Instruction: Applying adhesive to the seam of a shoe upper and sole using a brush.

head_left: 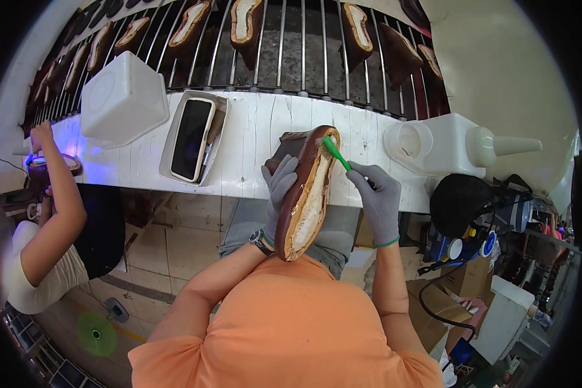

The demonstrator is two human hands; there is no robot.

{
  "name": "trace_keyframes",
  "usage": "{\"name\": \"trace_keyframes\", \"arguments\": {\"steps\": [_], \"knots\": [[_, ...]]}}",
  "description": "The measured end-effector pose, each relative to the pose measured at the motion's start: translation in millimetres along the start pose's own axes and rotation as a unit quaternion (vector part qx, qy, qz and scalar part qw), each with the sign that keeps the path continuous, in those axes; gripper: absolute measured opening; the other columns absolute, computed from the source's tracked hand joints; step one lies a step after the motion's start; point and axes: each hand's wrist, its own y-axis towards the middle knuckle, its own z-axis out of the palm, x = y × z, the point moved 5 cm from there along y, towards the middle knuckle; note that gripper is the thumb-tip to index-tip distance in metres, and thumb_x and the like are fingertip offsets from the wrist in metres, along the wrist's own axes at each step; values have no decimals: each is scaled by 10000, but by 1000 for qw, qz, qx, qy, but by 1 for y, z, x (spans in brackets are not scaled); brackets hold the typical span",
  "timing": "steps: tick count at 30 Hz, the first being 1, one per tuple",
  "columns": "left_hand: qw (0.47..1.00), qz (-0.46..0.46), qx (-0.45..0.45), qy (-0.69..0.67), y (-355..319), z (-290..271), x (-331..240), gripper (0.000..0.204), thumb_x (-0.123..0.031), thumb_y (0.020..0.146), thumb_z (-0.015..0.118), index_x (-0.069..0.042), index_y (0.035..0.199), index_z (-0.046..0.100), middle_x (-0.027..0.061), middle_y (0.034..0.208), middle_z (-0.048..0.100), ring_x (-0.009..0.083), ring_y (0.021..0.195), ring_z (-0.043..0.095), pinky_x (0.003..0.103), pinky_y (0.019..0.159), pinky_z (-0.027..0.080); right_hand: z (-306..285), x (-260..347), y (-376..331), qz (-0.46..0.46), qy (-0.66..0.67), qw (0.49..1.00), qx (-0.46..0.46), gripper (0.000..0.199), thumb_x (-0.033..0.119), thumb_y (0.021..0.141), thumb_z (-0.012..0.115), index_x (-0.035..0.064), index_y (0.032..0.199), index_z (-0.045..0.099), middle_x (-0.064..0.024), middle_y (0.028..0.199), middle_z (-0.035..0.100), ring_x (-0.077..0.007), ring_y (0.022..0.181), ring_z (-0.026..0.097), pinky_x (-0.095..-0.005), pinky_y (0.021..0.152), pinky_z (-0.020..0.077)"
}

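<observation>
Tilted upward in front of my chest is a brown shoe (309,207), its underside facing up with a cream-white middle and a tan rim. My left hand (280,191), in a grey glove, grips it from the left side. A small green-handled brush (337,155) is pinched in my grey-gloved right hand (377,202). The brush head rests on the underside near the shoe's far end; its bristles are hard to make out.
Beyond the white table (252,139) runs a metal-bar rack (279,58) with several upturned shoes. A white plastic container (124,100) and a box holding a phone (194,139) stand left. Right are a clear cup (412,141) and white bottle (446,145). Another person's arm (63,187) is far left.
</observation>
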Motion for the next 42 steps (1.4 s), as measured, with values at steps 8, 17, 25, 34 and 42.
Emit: {"name": "trace_keyframes", "arguments": {"steps": [8,17,25,34,42], "knots": [[1000,-15,2,1,-5,2,6,716,-36,754,753,-83,1333,333,161,1390,413,337,1304,430,429,1101,344,-8,-11,24,-8,-51,997,-51,187,140,834,707,35,988,726,-92,777,679,-121,604,569,-260,573,437],[1000,14,18,-7,11,-3,11,700,-49,752,754,-83,1318,344,162,1385,425,364,1277,451,442,1087,363,-7,2,32,-6,-15,999,-39,190,156,843,692,15,968,719,-92,742,663,-100,635,568,-256,587,433],[969,-144,-56,-195,27,-27,5,717,-56,780,743,-64,1360,320,160,1359,452,306,1215,512,389,1023,428,1,-29,25,-6,0,1000,-4,272,261,836,702,-6,888,704,-150,675,602,-164,560,489,-329,545,403],[616,-527,-30,-585,47,1,7,713,-54,801,729,-46,1378,310,160,1340,470,269,1171,548,358,971,471,26,-35,29,72,182,981,2,177,153,845,677,-10,897,720,-27,695,663,-56,567,519,-225,522,409],[548,-476,-38,-687,12,14,40,530,-122,952,553,-48,1422,320,138,1348,476,223,1170,539,324,1010,451,35,-34,37,95,199,975,-23,178,155,873,637,0,906,717,-40,717,674,-37,535,499,-207,452,375]]}}
